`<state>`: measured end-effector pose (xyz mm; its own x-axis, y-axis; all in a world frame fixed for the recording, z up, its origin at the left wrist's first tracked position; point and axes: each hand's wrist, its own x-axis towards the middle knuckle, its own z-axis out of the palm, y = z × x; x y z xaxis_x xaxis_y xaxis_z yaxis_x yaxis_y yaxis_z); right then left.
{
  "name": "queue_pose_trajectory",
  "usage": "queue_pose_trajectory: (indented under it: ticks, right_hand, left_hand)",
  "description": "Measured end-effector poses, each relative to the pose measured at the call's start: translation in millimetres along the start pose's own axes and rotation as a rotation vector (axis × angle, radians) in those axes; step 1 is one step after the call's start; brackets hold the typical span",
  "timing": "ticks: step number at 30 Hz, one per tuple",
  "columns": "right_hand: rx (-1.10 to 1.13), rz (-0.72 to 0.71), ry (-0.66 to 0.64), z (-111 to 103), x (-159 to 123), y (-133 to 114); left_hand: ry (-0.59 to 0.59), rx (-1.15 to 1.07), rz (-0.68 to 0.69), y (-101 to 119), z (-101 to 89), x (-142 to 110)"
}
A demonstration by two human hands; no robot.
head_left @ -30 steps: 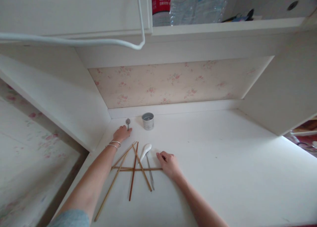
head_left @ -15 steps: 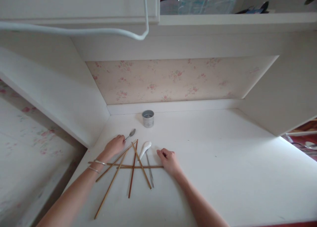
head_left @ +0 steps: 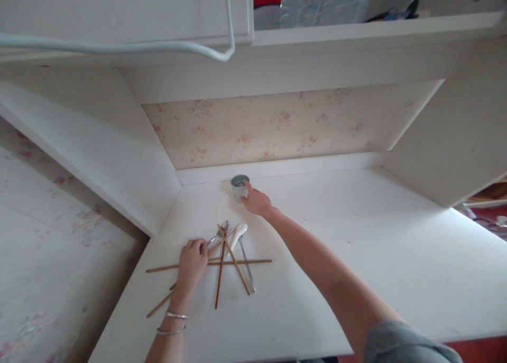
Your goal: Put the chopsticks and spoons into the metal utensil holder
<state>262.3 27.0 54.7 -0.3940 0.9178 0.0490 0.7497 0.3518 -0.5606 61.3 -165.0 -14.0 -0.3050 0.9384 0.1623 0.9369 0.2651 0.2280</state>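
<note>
White countertop is flat, with a few dark specks. White cupboard overhangs it; floral wallpaper lines the back. Right hand touches the metal cup, upright near the rear edge, one finger over the rim; whether it grips, cannot tell. Left hand is closed, holding the metal spoon by its handle, beside crossed chopsticks and a white spoon.

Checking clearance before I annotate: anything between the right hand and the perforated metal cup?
Nothing visible. The right hand is at the right side of the metal cup, fingers overlapping its rim in view. The chopsticks and white spoon lie nearer the person, not between.
</note>
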Motion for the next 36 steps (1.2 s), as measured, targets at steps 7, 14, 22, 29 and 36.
queue_pose_trajectory:
  ticks: [7, 14, 22, 29, 36]
  right_hand:
    - [-0.135, -0.03, -0.024, -7.0, 8.6, -9.7]
    - [-0.099, -0.079, 0.066, -29.3, -58.9, 5.2]
    - [0.067, -0.046, 0.15, -45.0, -164.6, 47.9]
    - [0.101, 0.0, 0.126, -38.1, -191.4, 55.0]
    - [0.119, -0.035, 0.108, -34.8, -196.0, 51.1]
  left_hand:
    - [0.066, -0.031, 0.002, 9.1, 7.3, -2.4]
    - [0.156, -0.121, 0.057, 16.0, -0.1, -7.1]
    - [0.249, -0.313, 0.169, 25.9, -7.5, -37.3]
    - [0.116, -0.206, 0.204, 29.4, -8.5, -33.1]
    - [-0.009, -0.121, 0.191, 26.4, -12.5, -25.5]
